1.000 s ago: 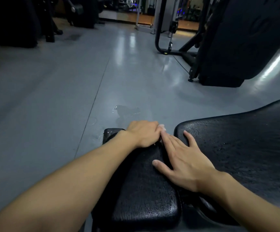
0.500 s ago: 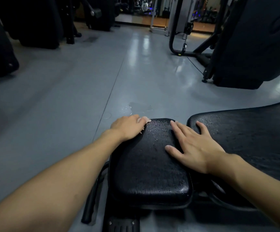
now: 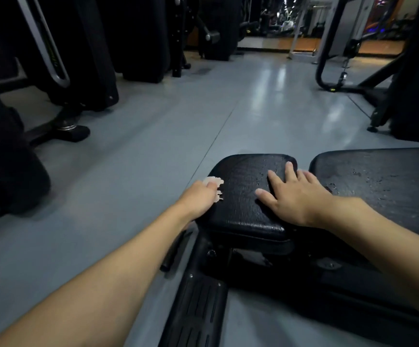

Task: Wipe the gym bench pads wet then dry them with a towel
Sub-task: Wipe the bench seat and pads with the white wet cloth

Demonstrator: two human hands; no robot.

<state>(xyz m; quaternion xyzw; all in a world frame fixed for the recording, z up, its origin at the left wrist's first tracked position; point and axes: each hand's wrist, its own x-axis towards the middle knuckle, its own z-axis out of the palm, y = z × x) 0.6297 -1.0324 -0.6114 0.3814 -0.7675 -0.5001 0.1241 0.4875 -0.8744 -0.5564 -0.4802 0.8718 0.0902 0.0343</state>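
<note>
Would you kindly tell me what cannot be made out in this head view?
Head view:
1. White wipe: mostly covered by the left hand, material unclear.
2. Back pad: cut off by the right edge.
3. Seat pad: the right hand hides the patch beneath it.
4. Far machines: dark and too small to identify.

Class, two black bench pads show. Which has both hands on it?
The smaller seat pad, on the left: the left hand holds a white cloth at its edge, the right hand lies flat on top. The longer pad lies beyond a gap.
</note>
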